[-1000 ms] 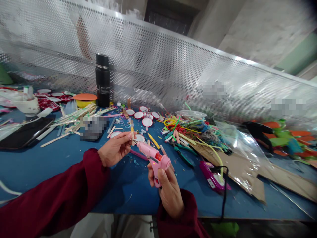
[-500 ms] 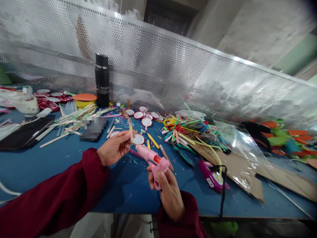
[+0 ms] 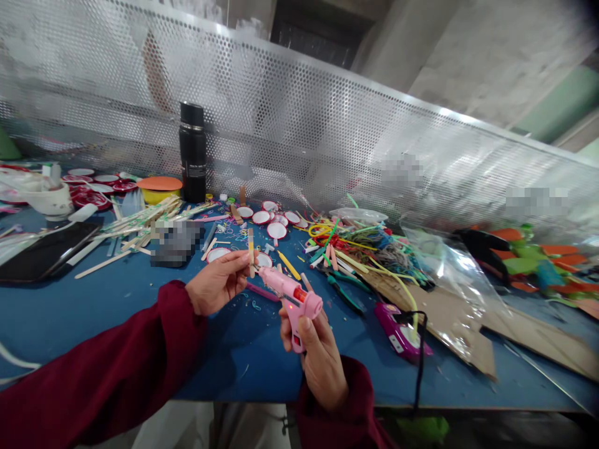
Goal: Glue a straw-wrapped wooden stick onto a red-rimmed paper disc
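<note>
Between the thumb and fingers of my left hand (image 3: 219,284) a short wooden craft stick (image 3: 251,246) is pinched upright. My right hand (image 3: 316,346) is wrapped round the handle of a pink hot glue gun (image 3: 287,293), whose small light glows orange. The gun's nozzle points left and lies at the lower part of the stick; whether it touches cannot be made out. Behind the hands lie white discs with red rims (image 3: 277,231) and a yellow pen-like stick (image 3: 289,265).
A black bottle (image 3: 193,153) stands by the perforated metal screen (image 3: 299,125). At left lie a dark phone (image 3: 49,249) and a heap of wooden sticks (image 3: 140,227). To the right are teal-handled pliers (image 3: 345,294), a purple power strip (image 3: 397,333) and cardboard (image 3: 468,340).
The glue gun has risen slightly, its nozzle now at the stick's lower part. My left hand has shifted a little to the right, and the stick stands straighter.
</note>
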`<state>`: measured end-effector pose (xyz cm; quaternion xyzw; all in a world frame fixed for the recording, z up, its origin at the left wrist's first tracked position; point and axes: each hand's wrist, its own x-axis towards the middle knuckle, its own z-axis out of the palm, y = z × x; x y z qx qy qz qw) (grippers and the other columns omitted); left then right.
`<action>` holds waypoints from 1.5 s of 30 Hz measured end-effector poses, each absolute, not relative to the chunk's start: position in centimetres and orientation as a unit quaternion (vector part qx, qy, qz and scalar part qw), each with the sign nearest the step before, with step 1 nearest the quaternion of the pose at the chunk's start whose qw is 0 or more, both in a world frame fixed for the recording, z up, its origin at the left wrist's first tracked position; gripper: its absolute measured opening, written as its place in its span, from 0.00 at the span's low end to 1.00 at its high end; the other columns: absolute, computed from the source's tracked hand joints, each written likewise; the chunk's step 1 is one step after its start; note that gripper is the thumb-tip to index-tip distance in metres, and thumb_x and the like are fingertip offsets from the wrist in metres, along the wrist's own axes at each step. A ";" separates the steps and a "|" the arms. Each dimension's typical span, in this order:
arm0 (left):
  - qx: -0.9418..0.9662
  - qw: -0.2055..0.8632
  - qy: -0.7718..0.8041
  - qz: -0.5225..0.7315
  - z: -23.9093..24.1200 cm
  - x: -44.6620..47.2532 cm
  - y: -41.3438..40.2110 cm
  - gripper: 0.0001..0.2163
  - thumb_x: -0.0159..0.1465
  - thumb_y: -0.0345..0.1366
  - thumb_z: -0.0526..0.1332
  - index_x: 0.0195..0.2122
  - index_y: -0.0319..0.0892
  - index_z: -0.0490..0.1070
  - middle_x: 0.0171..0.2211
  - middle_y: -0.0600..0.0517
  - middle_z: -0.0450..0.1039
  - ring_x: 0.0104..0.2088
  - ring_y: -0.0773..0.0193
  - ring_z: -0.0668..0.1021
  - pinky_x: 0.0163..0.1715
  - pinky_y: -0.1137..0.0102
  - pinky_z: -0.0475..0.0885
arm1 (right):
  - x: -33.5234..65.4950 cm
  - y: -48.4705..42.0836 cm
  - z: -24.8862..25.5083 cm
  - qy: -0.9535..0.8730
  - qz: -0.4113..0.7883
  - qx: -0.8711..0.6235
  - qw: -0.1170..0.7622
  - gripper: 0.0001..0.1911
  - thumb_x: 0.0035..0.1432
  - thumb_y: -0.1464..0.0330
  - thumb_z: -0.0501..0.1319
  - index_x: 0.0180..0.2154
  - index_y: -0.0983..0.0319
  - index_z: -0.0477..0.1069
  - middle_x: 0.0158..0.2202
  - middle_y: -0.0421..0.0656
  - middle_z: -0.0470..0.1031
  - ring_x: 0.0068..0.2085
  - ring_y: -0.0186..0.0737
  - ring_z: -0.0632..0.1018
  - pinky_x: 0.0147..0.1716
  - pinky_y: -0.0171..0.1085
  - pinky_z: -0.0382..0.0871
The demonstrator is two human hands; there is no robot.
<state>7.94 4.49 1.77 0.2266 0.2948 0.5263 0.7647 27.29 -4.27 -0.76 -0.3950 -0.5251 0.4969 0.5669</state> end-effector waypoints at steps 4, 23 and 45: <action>0.236 0.772 0.294 0.512 1.7 7.9 4.4 0.07 0.66 0.25 0.60 0.40 0.35 0.79 0.26 0.52 0.73 0.22 0.75 0.75 0.19 0.84 0.71 | 27.1 -4.1 -0.4 -0.524 0.500 -0.389 0.570 0.25 0.61 0.47 0.59 0.40 0.64 0.74 0.25 0.40 0.68 0.22 0.29 0.66 0.20 0.32 0.53; 0.264 0.781 0.283 0.490 1.3 7.8 4.3 0.03 0.64 0.26 0.64 0.36 0.37 0.77 0.26 0.52 0.73 0.23 0.74 0.75 0.20 0.83 0.70 | 26.8 -3.9 0.5 -0.518 0.495 -0.383 0.583 0.25 0.60 0.46 0.60 0.37 0.63 0.73 0.24 0.39 0.67 0.21 0.29 0.64 0.20 0.33 0.53; 0.240 0.783 0.285 0.498 1.5 7.9 4.4 0.06 0.65 0.24 0.62 0.39 0.36 0.79 0.25 0.52 0.73 0.22 0.74 0.76 0.19 0.83 0.72 | 27.3 -4.4 -0.8 -0.516 0.503 -0.392 0.573 0.25 0.60 0.47 0.60 0.41 0.63 0.73 0.26 0.40 0.69 0.23 0.30 0.66 0.20 0.33 0.54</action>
